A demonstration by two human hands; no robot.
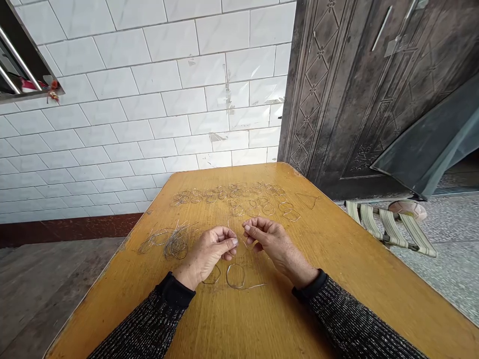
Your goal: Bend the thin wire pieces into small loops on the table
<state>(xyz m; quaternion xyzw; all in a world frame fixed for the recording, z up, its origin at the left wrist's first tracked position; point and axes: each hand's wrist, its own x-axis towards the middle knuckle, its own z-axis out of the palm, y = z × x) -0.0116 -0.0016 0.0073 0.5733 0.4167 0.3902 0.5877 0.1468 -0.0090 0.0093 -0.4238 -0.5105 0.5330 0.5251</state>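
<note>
My left hand (211,252) and my right hand (271,244) are close together above the middle of a wooden table. Each has its thumb and fingertips pinched on a thin wire (244,243), which shows faintly between them. Much of it is hidden by the fingers. Just below the hands, a wire bent into a loop (235,275) lies on the table with one straight end pointing right. Part of another curved wire (213,275) shows beside my left hand. Left of that hand is a tangled bundle of loose wire (175,242).
Several wire pieces bent into loops (237,189) lie in rows across the far part of the yellow-brown table (318,309). A separate bent wire (309,200) lies at far right. Behind stand a white tiled wall (168,89) and a dark door (337,99). A strapped stool (391,227) is at right.
</note>
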